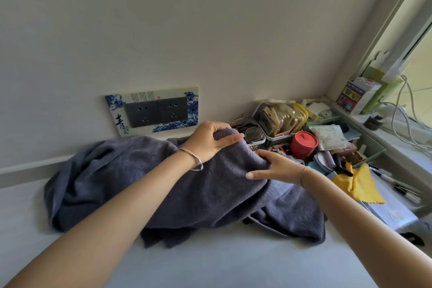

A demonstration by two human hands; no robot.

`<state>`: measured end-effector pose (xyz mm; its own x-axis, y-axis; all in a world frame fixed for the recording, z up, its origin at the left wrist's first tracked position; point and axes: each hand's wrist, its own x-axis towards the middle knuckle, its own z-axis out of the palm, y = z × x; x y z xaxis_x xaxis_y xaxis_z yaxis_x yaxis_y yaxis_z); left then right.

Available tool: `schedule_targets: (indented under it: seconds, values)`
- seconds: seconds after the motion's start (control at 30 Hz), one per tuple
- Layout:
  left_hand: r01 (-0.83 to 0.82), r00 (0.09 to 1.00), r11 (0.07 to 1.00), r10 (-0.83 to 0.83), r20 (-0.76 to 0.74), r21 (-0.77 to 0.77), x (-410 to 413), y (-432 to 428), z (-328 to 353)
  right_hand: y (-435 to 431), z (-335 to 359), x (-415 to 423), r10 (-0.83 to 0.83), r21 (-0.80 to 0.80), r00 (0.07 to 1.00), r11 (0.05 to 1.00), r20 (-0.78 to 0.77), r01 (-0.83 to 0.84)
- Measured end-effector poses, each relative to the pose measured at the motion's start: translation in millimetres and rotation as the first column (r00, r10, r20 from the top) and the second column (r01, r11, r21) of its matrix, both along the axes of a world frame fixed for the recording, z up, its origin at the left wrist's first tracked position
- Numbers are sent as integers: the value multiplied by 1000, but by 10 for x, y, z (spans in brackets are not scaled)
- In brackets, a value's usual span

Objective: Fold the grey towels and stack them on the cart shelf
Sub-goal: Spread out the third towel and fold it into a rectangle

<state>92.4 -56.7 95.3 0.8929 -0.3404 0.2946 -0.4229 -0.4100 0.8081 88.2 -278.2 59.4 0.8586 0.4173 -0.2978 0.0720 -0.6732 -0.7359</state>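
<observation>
So the folding hasn't really started yet, going by how things lie. The grey towels (pixel 112 177) are one rumpled heap on the pale worktop (pixel 210 262), bunched against the back edge where it meets the wall, and no neat fold shows anywhere. No cart shelf is in view either, so stacking is all still to come, and it's hard to say how many towels are in that pile.

Left to right: the heap's left side is loose, deep-creased terry, soft and a bit fuzzy, more bluish-grey than true grey. Behind it on the wall sits a flat rectangular socket plate (pixel 155 111) with a blue-and-white flowery border. The left hand (pixel 208 141), thin metal bangle on the wrist, has its fingers curled shut round a raised fold of towel at the top of the pile. Just beside it the right hand (pixel 275 167) pinches the same ridge of cloth, thumb under and fingers over, so both are gripping the towel, probably hunting for an edge or corner to shake it out.

The right back corner is cluttered: a small plastic basket (pixel 254 139) touching the towel, a round red tub (pixel 303 145) that looks like hard shiny plastic, and a crumpled yellow cloth (pixel 361 184) near the right edge.
</observation>
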Motion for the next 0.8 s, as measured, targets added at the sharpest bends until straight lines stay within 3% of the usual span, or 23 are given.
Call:
schedule_targets:
  seconds: [0.17,0.3,0.5,0.6,0.7,0.8]
  values:
    - [-6,999,1000,6,43,-2,-196,512,494,317,492,-174,31,27,1000,999,3,-31]
    - [-98,991,990,106,77,-102,-455,911,832,633,1121,-388,-43,81,981,996,188,28]
    - [-196,944,948,252,215,-252,-854,1344,1522,1163,2161,-716,-121,172,823,985,555,29]
    - [-202,916,926,294,274,-317,-1091,1560,1840,1455,2627,-885,-148,195,729,981,668,21]
    - [-224,890,910,336,307,-348,-1301,1853,2025,1822,2893,-1101,-132,222,690,974,711,-42]
    - [-286,873,904,382,302,-317,-1457,2291,1992,2282,2824,-1300,-54,207,721,970,691,-125]
